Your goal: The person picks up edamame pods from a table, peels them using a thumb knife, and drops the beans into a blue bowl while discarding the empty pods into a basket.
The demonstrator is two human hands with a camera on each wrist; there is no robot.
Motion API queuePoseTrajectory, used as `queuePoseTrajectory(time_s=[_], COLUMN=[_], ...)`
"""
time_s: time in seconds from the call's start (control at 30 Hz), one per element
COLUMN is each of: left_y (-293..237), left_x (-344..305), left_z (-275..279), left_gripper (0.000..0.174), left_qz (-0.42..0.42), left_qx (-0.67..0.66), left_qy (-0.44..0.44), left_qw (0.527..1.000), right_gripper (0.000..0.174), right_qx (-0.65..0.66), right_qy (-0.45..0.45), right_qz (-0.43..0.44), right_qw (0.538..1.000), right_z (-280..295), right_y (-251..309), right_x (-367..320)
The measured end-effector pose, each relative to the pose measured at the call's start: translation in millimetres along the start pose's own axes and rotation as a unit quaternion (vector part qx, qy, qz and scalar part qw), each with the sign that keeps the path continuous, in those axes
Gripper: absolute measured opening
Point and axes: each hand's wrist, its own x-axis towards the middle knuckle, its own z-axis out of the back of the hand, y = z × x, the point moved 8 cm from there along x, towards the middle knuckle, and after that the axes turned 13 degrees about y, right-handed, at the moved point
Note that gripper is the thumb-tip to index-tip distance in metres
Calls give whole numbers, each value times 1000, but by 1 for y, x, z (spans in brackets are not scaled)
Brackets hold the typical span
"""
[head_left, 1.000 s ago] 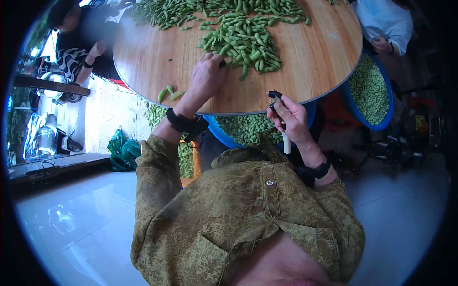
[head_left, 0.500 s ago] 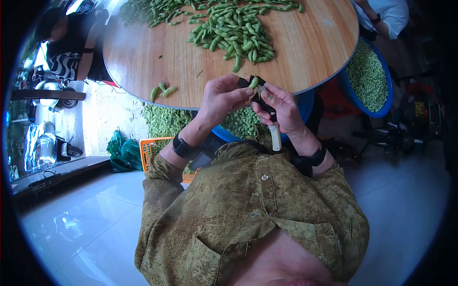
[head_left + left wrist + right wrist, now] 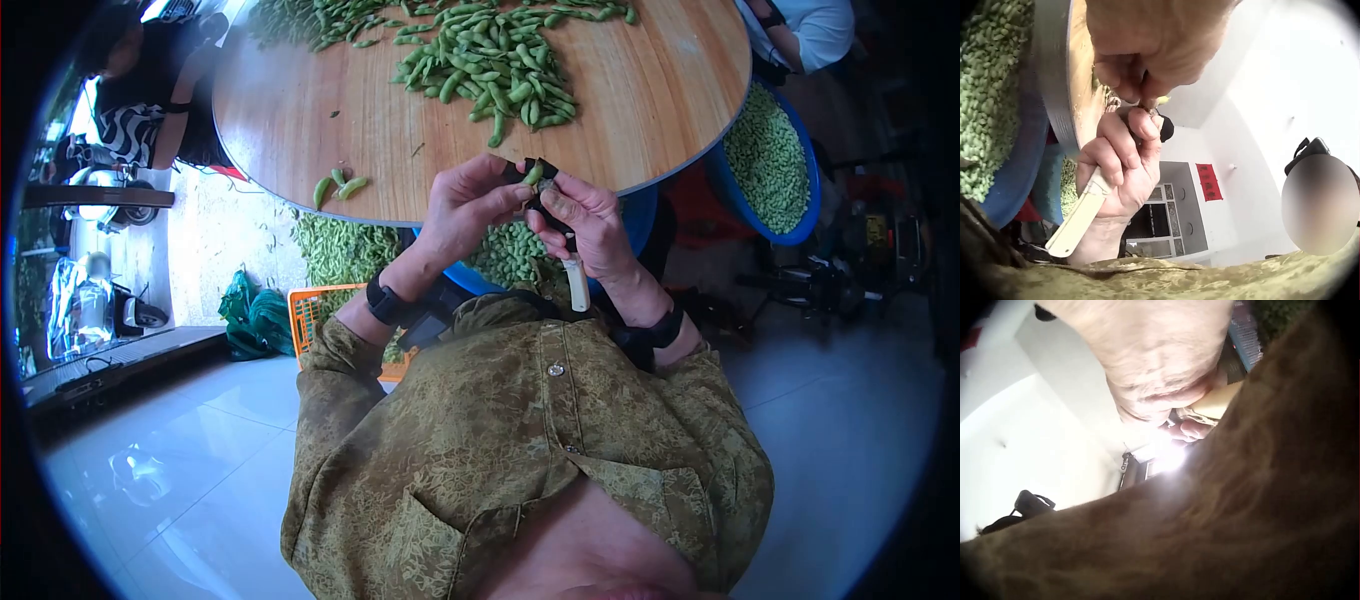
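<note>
The tabletop (image 3: 330, 110) is honey-brown wood with a fine grain and a grey edge. The heap of pods (image 3: 490, 70) on it is bright green, like the single pod (image 3: 534, 172) beside a tool (image 3: 577, 283) with a cream handle and black head. The shirt (image 3: 500, 450) is olive-gold with a paler leafy brocade pattern, the wrist bands (image 3: 385, 300) are black and the floor (image 3: 180, 480) is glossy pale grey, and round about I see a blue tub (image 3: 812, 215) of pale green shelled beans (image 3: 770, 160), an orange crate (image 3: 312, 305) and a black-and-white swirl-patterned top (image 3: 130, 130).
</note>
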Motion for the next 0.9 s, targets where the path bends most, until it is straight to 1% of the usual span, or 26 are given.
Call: queuePoseTrajectory(time_s=[0.03,0.07,0.1,0.13,0.17,0.2,0.23,0.27,0.33,0.37,0.4,0.43,0.47,0.5,0.53,0.57,0.6,0.63,0.77,0.83,0.87,0.9], left_y=[-1,-1,2,5,6,11,13,13,20,22,8,-10,-13,-30,-42,-43,-50,-54,-43,-36,-34,-22], left_x=[0,1,2,4,5,5,3,4,6,6,9,8,6,0,-4,-5,-8,-12,-11,-9,-9,-5], left_z=[-1,2,1,-1,2,-7,-18,-18,-9,-12,-8,-9,-11,-17,-24,-26,-36,-47,-43,-27,-26,-18], left_gripper=[12,12,13,13,13,14,14,14,12,12,14,17,17,20,24,24,25,26,23,20,20,20], left_qz=[-8,-8,15,39,39,55,71,70,103,103,17,-72,-72,-83,-92,-92,-135,-177,-170,-109,-108,-57], left_qx=[-13,-13,-50,-87,-87,-190,-290,-290,-197,-198,-23,153,153,318,474,475,558,635,628,481,481,351], left_qy=[3,3,33,64,65,127,188,189,113,113,82,47,47,24,0,-1,-3,-5,-11,-21,-20,1], left_qw=[1000,1000,998,993,993,972,936,936,968,968,996,985,985,944,875,875,818,752,760,870,870,935], right_gripper=[34,32,30,30,29,29,27,27,26,26,26,25,25,24,23,23,23,23,24,24,24,24], right_qx=[0,41,82,82,111,140,187,187,173,173,185,196,196,197,198,198,213,228,247,238,239,223], right_qy=[0,13,25,25,44,63,73,73,43,42,24,6,6,3,1,2,6,11,12,12,12,8], right_qz=[-1,-5,-9,-9,-23,-37,-45,-45,-51,-51,-54,-57,-57,-57,-57,-57,-60,-63,-61,-59,-59,-60], right_qw=[1000,999,996,996,993,987,979,979,983,983,981,979,979,979,979,979,975,972,967,969,969,973], right_z=[0,-3,-5,-3,-2,-4,-6,-4,3,3,6,8,7,6,6,7,7,8,7,5,5,6], right_y=[1,1,1,1,-2,-5,-6,-5,-6,-8,-12,-14,-14,-14,-14,-14,-16,-19,-22,-18,-18,-16], right_x=[-1,-1,-2,-4,-6,-8,-8,-8,-9,-9,-10,-10,-11,-11,-10,-9,-8,-8,-10,-13,-14,-15])
